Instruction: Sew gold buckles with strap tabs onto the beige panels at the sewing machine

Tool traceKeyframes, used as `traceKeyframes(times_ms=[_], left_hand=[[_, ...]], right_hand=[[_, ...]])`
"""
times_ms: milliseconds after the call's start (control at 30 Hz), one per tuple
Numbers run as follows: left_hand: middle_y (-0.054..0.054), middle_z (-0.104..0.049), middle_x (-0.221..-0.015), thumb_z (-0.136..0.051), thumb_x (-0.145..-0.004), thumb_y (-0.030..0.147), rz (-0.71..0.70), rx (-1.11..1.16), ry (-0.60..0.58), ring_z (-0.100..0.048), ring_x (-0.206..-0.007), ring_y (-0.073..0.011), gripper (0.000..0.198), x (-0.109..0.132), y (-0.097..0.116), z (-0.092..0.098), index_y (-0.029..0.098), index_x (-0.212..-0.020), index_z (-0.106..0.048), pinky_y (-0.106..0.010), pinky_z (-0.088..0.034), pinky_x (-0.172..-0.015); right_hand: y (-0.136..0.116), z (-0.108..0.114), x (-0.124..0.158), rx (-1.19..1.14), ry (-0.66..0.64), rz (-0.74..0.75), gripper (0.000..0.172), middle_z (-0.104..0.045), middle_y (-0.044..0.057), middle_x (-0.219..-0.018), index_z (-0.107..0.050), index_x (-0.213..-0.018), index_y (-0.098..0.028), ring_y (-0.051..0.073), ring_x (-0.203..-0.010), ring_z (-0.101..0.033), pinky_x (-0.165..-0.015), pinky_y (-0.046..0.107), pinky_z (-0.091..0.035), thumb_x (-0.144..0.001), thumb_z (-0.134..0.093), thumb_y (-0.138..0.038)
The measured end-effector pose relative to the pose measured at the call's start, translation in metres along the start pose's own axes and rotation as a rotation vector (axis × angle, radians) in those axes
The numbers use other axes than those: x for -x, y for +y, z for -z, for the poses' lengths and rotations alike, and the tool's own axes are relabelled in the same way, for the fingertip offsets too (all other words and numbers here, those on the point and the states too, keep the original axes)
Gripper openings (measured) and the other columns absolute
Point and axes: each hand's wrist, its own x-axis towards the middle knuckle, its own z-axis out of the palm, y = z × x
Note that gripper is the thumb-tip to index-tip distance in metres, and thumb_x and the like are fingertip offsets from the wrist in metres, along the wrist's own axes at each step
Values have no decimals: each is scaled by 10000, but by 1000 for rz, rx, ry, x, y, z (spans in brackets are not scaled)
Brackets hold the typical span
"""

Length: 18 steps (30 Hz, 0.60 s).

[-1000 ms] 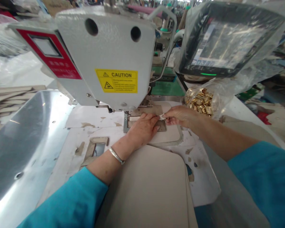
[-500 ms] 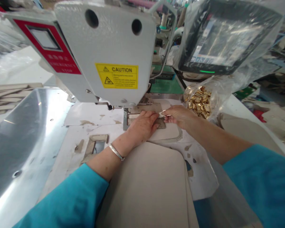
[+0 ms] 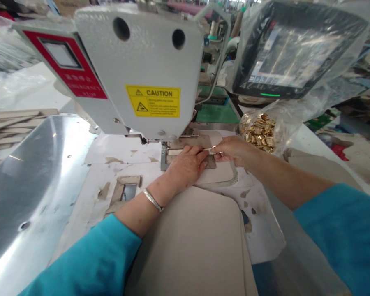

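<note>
My left hand (image 3: pixel 187 166) lies on a beige panel (image 3: pixel 217 174) under the head of a grey sewing machine (image 3: pixel 135 70), its fingers pressed down beside the metal clamp frame (image 3: pixel 164 158). My right hand (image 3: pixel 232 150) pinches a small pale tab (image 3: pixel 210 150) with a bit of metal on it, right at my left fingertips. A large beige panel (image 3: pixel 194 242) lies in front of me, under my left wrist.
A clear bag of several gold metal fittings (image 3: pixel 260 131) sits just right of my right hand. A plastic-wrapped control screen (image 3: pixel 290 53) hangs at the upper right. A shiny metal plate (image 3: pixel 27 181) covers the left side, with stacked beige pieces (image 3: pixel 6 127) behind it.
Both hands stay at the clamp frame, with only slight shifts of the fingers and the tab. The camera has bobbed a little.
</note>
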Motion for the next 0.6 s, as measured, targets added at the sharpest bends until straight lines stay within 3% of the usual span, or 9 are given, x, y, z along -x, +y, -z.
traceKeyframes(times_ms=[200,300,433,600], left_hand=[[-130,-594,-1238,-371,-991,244,-5,-95,23,-515,-1116,-248,388,1,7,-3,83,-1299,-543,-384,-404,-1034],[-135,-585,-1274,-357,-996,236,-17,-126,24,-507,-1180,-252,398,1,7,-7,69,-1319,-519,-376,-397,-1054],[-117,-558,-1347,-389,-972,179,-41,-146,12,-495,-1242,-238,415,0,10,-8,80,-1370,-458,-350,-376,-1085],[-101,-616,-1227,-450,-946,175,33,-151,11,-555,-1139,-224,320,-6,22,-6,103,-1240,-552,-316,-443,-1005]], right_hand=[[-6,9,-5,267,-147,-50,225,-533,-20,-462,-535,-673,-145,81,-395,-487,-452,219,-512,-800,-706,-72],[-4,15,-8,261,-247,-85,205,-566,-3,-491,-540,-699,-136,77,-390,-479,-429,201,-479,-833,-695,-146],[2,17,-10,210,-281,-80,184,-593,5,-525,-508,-726,-155,83,-395,-498,-432,199,-462,-893,-583,-132],[10,19,-12,180,-306,-46,140,-605,5,-550,-501,-790,-165,95,-422,-547,-465,205,-478,-928,-524,-173]])
